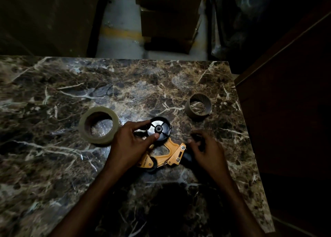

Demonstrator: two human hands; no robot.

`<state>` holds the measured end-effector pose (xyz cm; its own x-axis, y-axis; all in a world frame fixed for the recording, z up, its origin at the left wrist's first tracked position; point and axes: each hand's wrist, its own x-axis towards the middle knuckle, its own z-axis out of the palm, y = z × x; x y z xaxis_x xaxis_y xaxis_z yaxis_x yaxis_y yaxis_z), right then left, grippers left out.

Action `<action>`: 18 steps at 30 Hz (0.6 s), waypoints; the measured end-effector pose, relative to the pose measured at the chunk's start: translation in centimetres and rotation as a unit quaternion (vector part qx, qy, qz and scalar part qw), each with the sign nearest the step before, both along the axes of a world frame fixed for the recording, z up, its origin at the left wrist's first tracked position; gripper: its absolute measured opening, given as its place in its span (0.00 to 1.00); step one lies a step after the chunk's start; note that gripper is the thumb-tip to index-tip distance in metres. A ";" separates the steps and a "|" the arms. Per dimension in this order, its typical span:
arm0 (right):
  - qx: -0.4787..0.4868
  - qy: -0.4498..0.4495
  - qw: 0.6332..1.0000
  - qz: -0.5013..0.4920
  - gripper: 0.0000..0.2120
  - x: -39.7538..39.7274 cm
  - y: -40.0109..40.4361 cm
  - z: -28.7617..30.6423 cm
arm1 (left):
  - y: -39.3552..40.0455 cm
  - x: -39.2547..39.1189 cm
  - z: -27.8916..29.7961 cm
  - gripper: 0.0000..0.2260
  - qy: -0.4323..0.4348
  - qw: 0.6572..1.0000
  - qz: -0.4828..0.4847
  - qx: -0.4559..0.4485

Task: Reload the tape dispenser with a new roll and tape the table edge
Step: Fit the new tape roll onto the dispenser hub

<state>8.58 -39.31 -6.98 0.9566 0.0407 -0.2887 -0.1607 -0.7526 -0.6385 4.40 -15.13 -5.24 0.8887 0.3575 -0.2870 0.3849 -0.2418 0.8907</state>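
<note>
An orange tape dispenser (169,153) lies flat on the dark marble table (53,97), its black spool wheel (159,130) bare and facing up. My left hand (132,145) rests on the dispenser, forefinger and thumb pinching the wheel's rim and hub. My right hand (206,150) hovers just right of the frame, fingers curled loosely over the black handle; whether it grips the handle is unclear. A full roll of clear tape (99,127) lies flat to the left of my left hand. An empty cardboard core (198,107) stands at the right, beyond the dispenser.
The table's far edge (125,58) runs across the top and its right edge (247,129) slants down the right side. Cardboard boxes (168,21) and white foam (121,39) lie on the floor beyond. A dark wooden panel (286,93) stands right of the table.
</note>
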 end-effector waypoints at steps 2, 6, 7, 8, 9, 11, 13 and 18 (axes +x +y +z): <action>-0.002 -0.003 1.000 0.018 0.17 -0.4 0.0 -0.2 | -0.3 -0.5 0.2 0.21 -0.013 1.000 -0.011 0.017; 0.016 0.008 0.999 0.040 0.17 -0.8 -0.4 -0.5 | -0.9 -2.7 -0.2 0.18 -0.049 0.996 -0.052 0.056; 0.027 0.009 0.998 0.047 0.16 -1.1 -0.4 -0.5 | -1.1 -3.2 -0.3 0.17 -0.054 0.995 -0.055 0.067; 0.043 0.009 0.998 0.053 0.14 -1.3 -0.3 -0.5 | -1.2 -3.6 -0.4 0.15 -0.063 0.994 -0.053 0.077; 0.066 0.008 0.996 0.055 0.12 -1.5 -0.2 -0.4 | -1.4 -3.9 -0.4 0.14 -0.073 0.993 -0.045 0.083; 0.126 0.017 0.990 0.052 0.11 -2.0 -0.1 -0.1 | -1.6 -4.4 -0.4 0.13 -0.090 0.991 -0.029 0.099; 0.172 0.041 0.983 0.059 0.16 -2.4 -0.1 0.1 | -1.7 -4.9 -0.5 0.16 -0.091 0.987 -0.024 0.130; 0.225 0.113 0.960 0.123 0.31 -3.0 0.2 -0.3 | -1.9 -6.0 -0.8 0.21 -0.087 0.979 -0.037 0.180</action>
